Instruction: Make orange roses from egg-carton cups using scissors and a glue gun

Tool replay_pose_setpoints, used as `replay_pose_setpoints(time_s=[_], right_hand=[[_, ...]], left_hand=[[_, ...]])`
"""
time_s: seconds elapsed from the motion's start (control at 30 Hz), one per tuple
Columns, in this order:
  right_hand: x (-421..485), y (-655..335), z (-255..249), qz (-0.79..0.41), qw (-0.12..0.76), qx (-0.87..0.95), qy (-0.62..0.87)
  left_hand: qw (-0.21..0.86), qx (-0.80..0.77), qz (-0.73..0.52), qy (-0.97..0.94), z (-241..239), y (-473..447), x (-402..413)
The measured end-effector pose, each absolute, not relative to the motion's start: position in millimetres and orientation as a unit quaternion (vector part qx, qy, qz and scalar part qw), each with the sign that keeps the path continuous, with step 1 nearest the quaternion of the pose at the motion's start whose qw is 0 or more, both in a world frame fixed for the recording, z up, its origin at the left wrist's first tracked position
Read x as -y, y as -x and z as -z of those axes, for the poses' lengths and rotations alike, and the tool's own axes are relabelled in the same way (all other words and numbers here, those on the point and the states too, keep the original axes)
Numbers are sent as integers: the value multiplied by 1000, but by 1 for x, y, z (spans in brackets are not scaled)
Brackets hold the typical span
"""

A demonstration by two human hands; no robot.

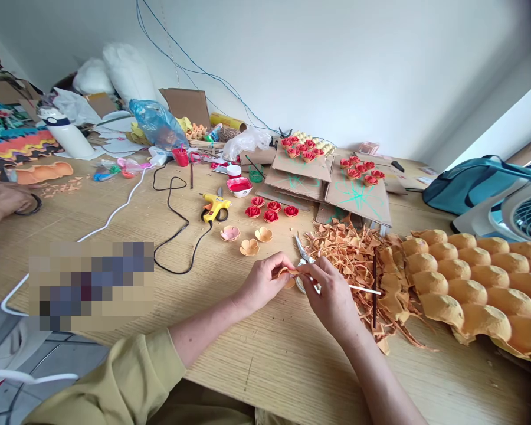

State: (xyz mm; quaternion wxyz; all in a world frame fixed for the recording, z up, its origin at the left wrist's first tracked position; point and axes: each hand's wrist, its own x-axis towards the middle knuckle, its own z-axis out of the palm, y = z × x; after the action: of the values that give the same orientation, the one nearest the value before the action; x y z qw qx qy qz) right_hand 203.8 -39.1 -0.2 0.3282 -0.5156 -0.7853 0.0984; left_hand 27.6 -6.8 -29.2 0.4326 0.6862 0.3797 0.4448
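My left hand (265, 280) pinches a small orange egg-carton piece (285, 272) over the table. Fingers of my right hand (334, 298) close on the same piece from the other side. A thin white stick (366, 289) juts out to the right behind my right hand; whether that hand holds it I cannot tell. Scissors (304, 251) with white handles lie just beyond, partly hidden by my right hand. Ahead of my hands sit two plain carton flower cups (249, 247) and a pinkish one (230, 234). Several red carton roses (271, 215) stand behind them.
Carton scraps (349, 254) and egg trays (478, 271) fill the right side. A yellow glue gun (214, 208) lies by a bowl of red paint (239, 187). Cardboard sheets (358, 198) carry more roses. At far left is another person's hand (4, 199).
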Motion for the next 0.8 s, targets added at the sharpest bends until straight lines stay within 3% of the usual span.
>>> replay_pose_setpoints(time_s=[0.3, 0.5, 0.8], right_hand=[[40, -201, 1, -25, 319, 796, 515], [40, -202, 1, -59, 342, 785, 512], [38, -202, 5, -26, 297, 793, 531]], left_hand=[[452, -374, -474, -657, 25, -33, 7], [460, -390, -477, -639, 23, -35, 10], [427, -401, -430, -687, 25, -30, 4]])
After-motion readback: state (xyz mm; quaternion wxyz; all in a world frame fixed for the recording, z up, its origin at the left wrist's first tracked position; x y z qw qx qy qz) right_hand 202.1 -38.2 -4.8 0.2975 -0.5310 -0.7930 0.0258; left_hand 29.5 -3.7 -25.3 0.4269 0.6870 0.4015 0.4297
